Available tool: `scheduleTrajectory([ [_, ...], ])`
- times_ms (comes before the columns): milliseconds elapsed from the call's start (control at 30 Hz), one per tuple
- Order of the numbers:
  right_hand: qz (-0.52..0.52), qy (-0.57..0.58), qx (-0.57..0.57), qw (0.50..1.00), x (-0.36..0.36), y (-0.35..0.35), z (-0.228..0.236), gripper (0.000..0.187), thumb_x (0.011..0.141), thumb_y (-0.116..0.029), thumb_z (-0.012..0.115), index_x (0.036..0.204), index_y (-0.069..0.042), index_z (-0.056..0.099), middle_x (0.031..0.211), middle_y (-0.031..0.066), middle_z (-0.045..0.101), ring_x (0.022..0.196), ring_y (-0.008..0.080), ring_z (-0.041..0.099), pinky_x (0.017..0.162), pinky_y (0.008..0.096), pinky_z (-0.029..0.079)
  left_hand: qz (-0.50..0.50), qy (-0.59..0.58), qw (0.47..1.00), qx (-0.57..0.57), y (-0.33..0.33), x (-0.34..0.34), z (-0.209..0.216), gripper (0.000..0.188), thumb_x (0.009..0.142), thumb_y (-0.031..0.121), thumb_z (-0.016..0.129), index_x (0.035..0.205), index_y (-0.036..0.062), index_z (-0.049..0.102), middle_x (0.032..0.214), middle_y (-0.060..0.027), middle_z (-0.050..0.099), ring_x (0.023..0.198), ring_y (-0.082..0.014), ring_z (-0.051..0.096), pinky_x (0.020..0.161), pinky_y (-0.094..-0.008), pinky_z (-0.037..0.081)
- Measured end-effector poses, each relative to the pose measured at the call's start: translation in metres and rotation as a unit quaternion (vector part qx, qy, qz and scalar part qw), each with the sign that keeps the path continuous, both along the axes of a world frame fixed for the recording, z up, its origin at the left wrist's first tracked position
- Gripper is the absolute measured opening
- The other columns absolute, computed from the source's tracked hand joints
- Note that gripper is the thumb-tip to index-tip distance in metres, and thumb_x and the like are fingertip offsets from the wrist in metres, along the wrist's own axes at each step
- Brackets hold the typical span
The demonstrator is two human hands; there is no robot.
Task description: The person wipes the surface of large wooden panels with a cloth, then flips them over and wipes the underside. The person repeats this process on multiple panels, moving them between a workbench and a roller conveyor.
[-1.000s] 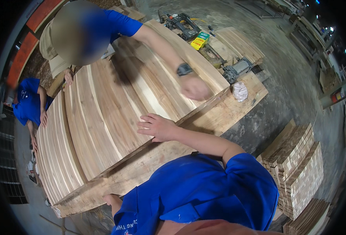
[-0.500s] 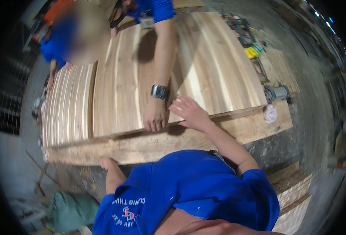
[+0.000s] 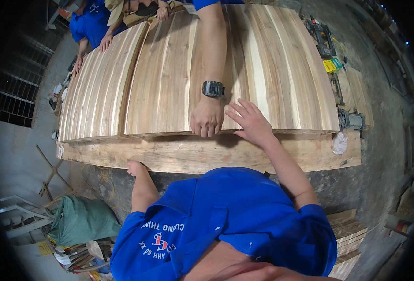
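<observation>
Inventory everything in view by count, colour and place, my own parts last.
Wood panels: two, brown-and-cream striped, side by side above the board
Pale board: one, light wood, under the panels
Co-workers: at least two, blue shirts, far side
Co-worker's hand: one, bare, right panel's near edge
Watch: one, dark, that hand's wrist
Power tool: one, black, far right
Box: one, yellow-green, far right
White bundle: one, white, board's right end
Green sack: one, green, lower left
Wood stack: one, brown-and-cream, lower right
Blue shirt: one, blue, bottom centre
Left hand: one, bare, board's near edge
Right hand: one, bare, right panel's near edge
</observation>
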State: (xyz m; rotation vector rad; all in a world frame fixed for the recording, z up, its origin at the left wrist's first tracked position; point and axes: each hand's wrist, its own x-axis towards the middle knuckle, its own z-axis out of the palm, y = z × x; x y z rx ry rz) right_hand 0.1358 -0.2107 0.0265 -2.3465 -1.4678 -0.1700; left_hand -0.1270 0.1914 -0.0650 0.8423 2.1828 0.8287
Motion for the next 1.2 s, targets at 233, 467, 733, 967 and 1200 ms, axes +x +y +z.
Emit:
scheduleTrajectory([
  [233, -0.008, -0.016, -0.004, 1.0, -0.0006, -0.0015, 0.001, 0.073, 0.068, -0.031, 0.08, 0.133, -0.018, 0.049, 0.138, 0.0058, 0.046, 0.133, 0.0275, 0.037, 0.112, 0.0417, 0.03, -0.012, 0.022, 1.0, -0.004, -0.0017, 0.0016, 0.002, 0.063, 0.092, 0.047, 0.036, 0.13, -0.0027, 0.043, 0.131, -0.0273, 0.046, 0.118, -0.0427, 0.05, 0.097, -0.0508, 0.044],
  [467, -0.01, -0.013, -0.002, 1.0, -0.001, -0.0028, 0.0006, 0.073, 0.068, -0.032, 0.079, 0.132, -0.018, 0.049, 0.139, 0.0053, 0.045, 0.133, 0.0268, 0.036, 0.112, 0.0415, 0.03, -0.003, 0.032, 0.999, 0.0, -0.0019, 0.0026, 0.0029, 0.062, 0.093, 0.045, 0.036, 0.129, -0.0044, 0.044, 0.13, -0.0289, 0.046, 0.117, -0.0428, 0.05, 0.096, -0.0513, 0.044],
  [733, -0.013, -0.008, 0.005, 1.0, -0.0012, -0.0031, 0.0003, 0.072, 0.067, -0.03, 0.08, 0.132, -0.018, 0.05, 0.139, 0.0048, 0.044, 0.134, 0.0263, 0.036, 0.112, 0.0423, 0.03, -0.009, 0.04, 0.999, -0.017, -0.0049, 0.0035, 0.0053, 0.062, 0.093, 0.045, 0.036, 0.129, -0.0037, 0.044, 0.131, -0.0284, 0.047, 0.118, -0.0423, 0.05, 0.097, -0.0508, 0.044],
  [967, -0.002, 0.014, 0.016, 1.0, -0.0009, -0.004, 0.0008, 0.073, 0.067, -0.026, 0.08, 0.133, -0.016, 0.048, 0.141, 0.0065, 0.043, 0.135, 0.0289, 0.033, 0.113, 0.0431, 0.029, -0.009, 0.019, 1.0, -0.001, -0.0063, 0.0031, 0.0058, 0.061, 0.093, 0.045, 0.035, 0.129, -0.0036, 0.044, 0.13, -0.028, 0.048, 0.117, -0.0415, 0.051, 0.096, -0.0494, 0.045],
  [1200, -0.004, 0.012, 0.013, 1.0, -0.0018, -0.0026, 0.0013, 0.072, 0.068, -0.026, 0.08, 0.132, -0.016, 0.049, 0.141, 0.0063, 0.043, 0.135, 0.0288, 0.034, 0.113, 0.0429, 0.029, -0.006, 0.009, 1.0, 0.003, -0.0024, 0.0003, 0.0053, 0.061, 0.093, 0.044, 0.035, 0.129, -0.0043, 0.043, 0.13, -0.028, 0.047, 0.116, -0.0412, 0.051, 0.094, -0.05, 0.045],
])
